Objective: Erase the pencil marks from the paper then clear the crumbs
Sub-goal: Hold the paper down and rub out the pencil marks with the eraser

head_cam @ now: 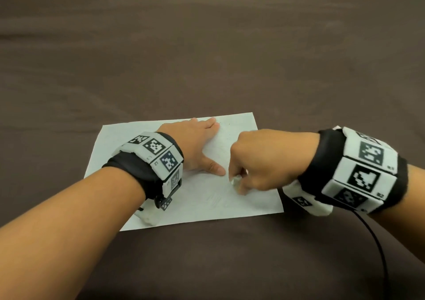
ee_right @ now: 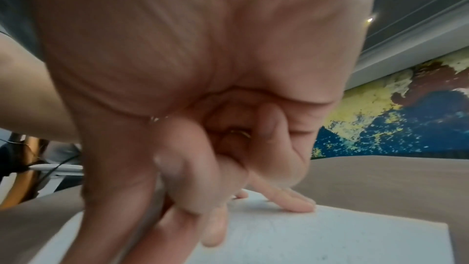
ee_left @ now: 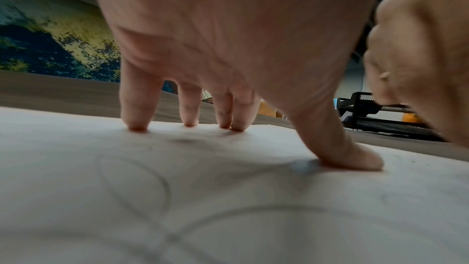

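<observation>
A white sheet of paper (head_cam: 241, 125) lies on the brown cloth near the front edge. Faint pencil marks (head_cam: 216, 202) show on it, and the left wrist view shows them as curved lines (ee_left: 162, 188). My left hand (head_cam: 202, 141) lies flat on the sheet, with straight fingertips (ee_left: 138, 125) and the thumb pressing it down. Just to its right, my right hand (head_cam: 240, 184) is curled and pinches a small white eraser (head_cam: 235, 181) against the paper. In the right wrist view the hand (ee_right: 193, 178) is blurred and hides the eraser. A few tiny specks lie on the paper (ee_right: 330, 238).
The brown cloth (head_cam: 207, 58) covers the whole table around the sheet. A black cable (head_cam: 379, 242) runs from my right wrist toward the front right. A black mesh rack (ee_left: 380, 113) stands beyond the table's far side.
</observation>
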`<state>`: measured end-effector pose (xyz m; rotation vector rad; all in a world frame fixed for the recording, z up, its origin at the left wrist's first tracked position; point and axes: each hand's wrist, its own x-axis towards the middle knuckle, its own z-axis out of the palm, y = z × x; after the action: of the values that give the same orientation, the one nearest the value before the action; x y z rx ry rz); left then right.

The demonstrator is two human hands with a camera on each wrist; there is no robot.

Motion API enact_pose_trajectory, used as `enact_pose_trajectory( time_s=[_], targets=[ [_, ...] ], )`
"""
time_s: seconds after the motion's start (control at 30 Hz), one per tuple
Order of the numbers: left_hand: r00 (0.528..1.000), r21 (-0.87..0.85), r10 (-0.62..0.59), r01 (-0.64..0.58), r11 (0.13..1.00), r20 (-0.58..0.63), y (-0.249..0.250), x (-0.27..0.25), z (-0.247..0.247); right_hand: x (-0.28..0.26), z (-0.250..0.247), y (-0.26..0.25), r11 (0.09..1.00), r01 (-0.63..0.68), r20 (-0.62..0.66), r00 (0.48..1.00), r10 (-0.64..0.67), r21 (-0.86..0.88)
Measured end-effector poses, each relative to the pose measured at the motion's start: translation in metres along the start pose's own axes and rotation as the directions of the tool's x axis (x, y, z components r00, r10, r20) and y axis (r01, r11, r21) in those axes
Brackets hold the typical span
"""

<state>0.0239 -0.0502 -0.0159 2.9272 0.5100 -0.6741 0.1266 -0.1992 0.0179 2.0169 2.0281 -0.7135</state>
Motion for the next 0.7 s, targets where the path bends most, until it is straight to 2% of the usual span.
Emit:
enact_pose_trajectory(
  time_s=[0.1, 0.17, 0.3, 0.4, 0.63, 0.7],
  targets=[
    [1.0, 0.012, -0.012, 0.012, 1.0, 0.002, 0.001, -0.001, -0.001, -0.008, 0.001, -0.009, 0.999, 0.041, 0.082, 0.996, -0.043, 0.022],
    [1.0, 0.007, -0.015, 0.015, 1.0, 0.005, 0.002, -0.002, -0.001, -0.004, -0.002, -0.002, 0.995, 0.005, 0.082, 0.997, -0.014, 0.102],
    [1.0, -0.003, -0.005, 0.005, 1.0, -0.001, 0.0, -0.001, 0.0, 0.012, -0.015, 0.021, 0.979, -0.114, -0.051, 0.991, 0.125, 0.17],
    [1.0, 0.004, -0.006, 0.006, 1.0, 0.004, 0.0, 0.0, 0.0, 0.016, -0.017, 0.023, 0.981, -0.137, -0.098, 0.984, 0.151, 0.139],
    [1.0, -0.004, -0.015, 0.015, 1.0, 0.011, 0.001, -0.001, -0.001, -0.006, -0.001, -0.007, 0.998, -0.012, 0.067, 0.998, 0.008, 0.064],
    [1.0, 0.0, -0.014, 0.014, 1.0, 0.01, 0.001, -0.001, -0.001, -0.007, -0.003, -0.007, 0.998, -0.022, 0.078, 0.997, 0.017, 0.064]
  ],
)
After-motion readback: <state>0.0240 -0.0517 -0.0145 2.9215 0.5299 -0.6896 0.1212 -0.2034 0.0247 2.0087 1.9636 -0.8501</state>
